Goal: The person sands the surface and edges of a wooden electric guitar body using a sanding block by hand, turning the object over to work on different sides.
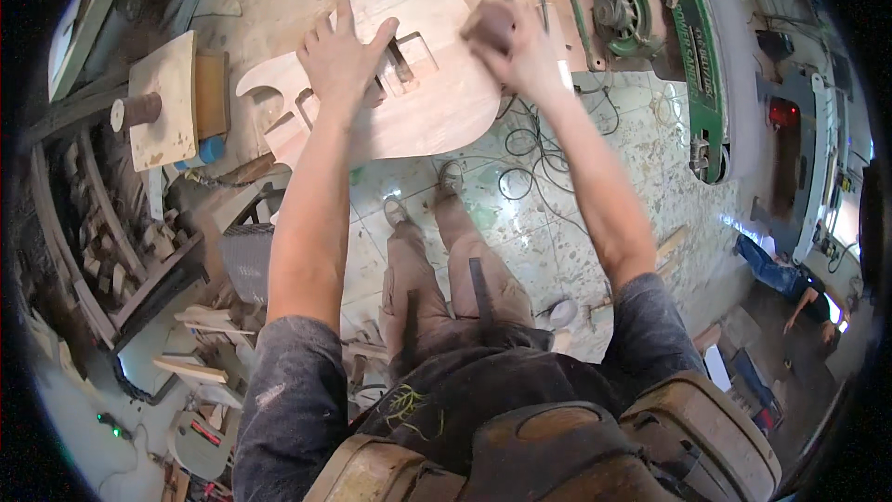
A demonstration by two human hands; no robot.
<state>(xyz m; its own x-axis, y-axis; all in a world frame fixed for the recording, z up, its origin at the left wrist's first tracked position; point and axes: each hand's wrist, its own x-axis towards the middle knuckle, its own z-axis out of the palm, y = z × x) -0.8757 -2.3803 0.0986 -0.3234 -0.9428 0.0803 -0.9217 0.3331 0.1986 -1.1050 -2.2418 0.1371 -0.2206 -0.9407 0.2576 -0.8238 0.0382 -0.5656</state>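
A pale wooden electric guitar body (455, 116) lies on the workbench, with routed cavities in its face and a small dark hole close to its far edge. My left hand (342, 54) rests flat on it with fingers spread, next to the central cavity. At the body's right edge, my right hand (534, 56) is closed round a brown sanding block (492, 26). The block is slightly blurred, and my fingers partly cover it. Whether it touches the wood I cannot tell.
Right of the workbench (265, 5) stands a green belt sander (692, 46). A wooden jig with a round knob (139, 112) sits at the left. Black cables (530, 153) coil on the tiled floor. Wood offcuts (116, 260) fill a rack. Another person (804, 293) is far right.
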